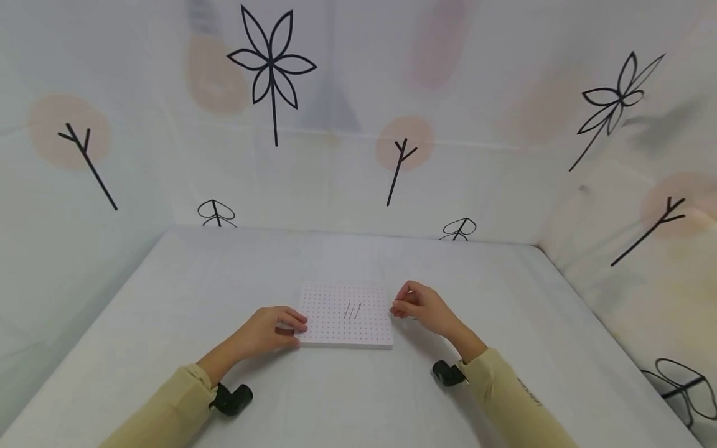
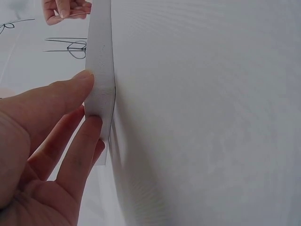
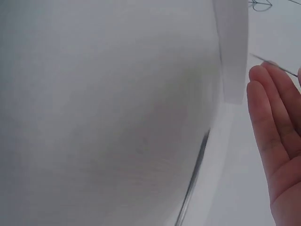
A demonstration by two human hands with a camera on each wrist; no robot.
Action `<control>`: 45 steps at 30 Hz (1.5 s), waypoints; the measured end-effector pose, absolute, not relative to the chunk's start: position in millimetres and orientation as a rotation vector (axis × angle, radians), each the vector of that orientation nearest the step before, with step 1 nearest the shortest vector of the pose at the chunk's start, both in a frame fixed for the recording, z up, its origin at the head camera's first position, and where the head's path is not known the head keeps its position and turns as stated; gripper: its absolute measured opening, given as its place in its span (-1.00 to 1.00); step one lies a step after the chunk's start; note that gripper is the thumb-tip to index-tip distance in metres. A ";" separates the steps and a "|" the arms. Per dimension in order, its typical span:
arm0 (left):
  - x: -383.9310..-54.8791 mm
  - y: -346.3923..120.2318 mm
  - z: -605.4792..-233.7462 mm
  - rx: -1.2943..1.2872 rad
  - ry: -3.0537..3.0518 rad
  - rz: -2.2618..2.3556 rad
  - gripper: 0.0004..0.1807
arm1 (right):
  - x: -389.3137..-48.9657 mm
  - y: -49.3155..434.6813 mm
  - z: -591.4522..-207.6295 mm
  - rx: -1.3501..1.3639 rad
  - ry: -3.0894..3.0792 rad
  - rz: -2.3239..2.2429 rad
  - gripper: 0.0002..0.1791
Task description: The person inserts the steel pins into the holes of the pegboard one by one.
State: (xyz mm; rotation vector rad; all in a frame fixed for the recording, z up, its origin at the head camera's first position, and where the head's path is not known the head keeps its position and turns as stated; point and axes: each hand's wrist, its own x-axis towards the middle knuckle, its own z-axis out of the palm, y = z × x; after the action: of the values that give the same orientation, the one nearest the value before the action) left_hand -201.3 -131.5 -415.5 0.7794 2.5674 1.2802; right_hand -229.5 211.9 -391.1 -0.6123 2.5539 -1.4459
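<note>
A square white pegboard (image 1: 327, 323) with rows of small holes lies flat on the table. Several thin metal pins (image 1: 353, 311) stand up from it, right of its middle. My left hand (image 1: 267, 330) holds the board's near left corner, its thumb and fingers against the edges in the left wrist view. Just off the right side of the board, my right hand (image 1: 421, 306) pinches another thin metal pin (image 3: 275, 64) between thumb and forefinger. Part of that grip lies outside the right wrist view.
A dark thin rod (image 3: 193, 176) lies on the white table near the board's right side. A white cloth with line-drawn flowers (image 1: 271, 62) hangs behind the table and along its sides. Small black cameras (image 1: 232, 398) sit at both wrists.
</note>
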 end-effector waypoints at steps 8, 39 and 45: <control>-201.1 -131.6 -416.6 0.770 2.564 1.276 -0.76 | -234.4 206.1 -399.9 -0.666 2.469 -1.536 -0.82; -200.9 -133.1 -416.2 0.791 2.574 1.283 -0.75 | -223.9 161.6 -378.5 -0.719 2.457 -1.394 -0.91; -200.7 -133.0 -415.3 0.778 2.573 1.278 -0.75 | -235.5 165.4 -395.3 -0.685 2.473 -1.379 -0.88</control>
State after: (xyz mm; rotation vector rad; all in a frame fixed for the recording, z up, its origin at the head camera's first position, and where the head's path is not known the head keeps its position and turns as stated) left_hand -200.7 -133.0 -415.3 0.7779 2.5731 1.2777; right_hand -235.5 165.4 -395.3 -0.6846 2.4734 -1.3792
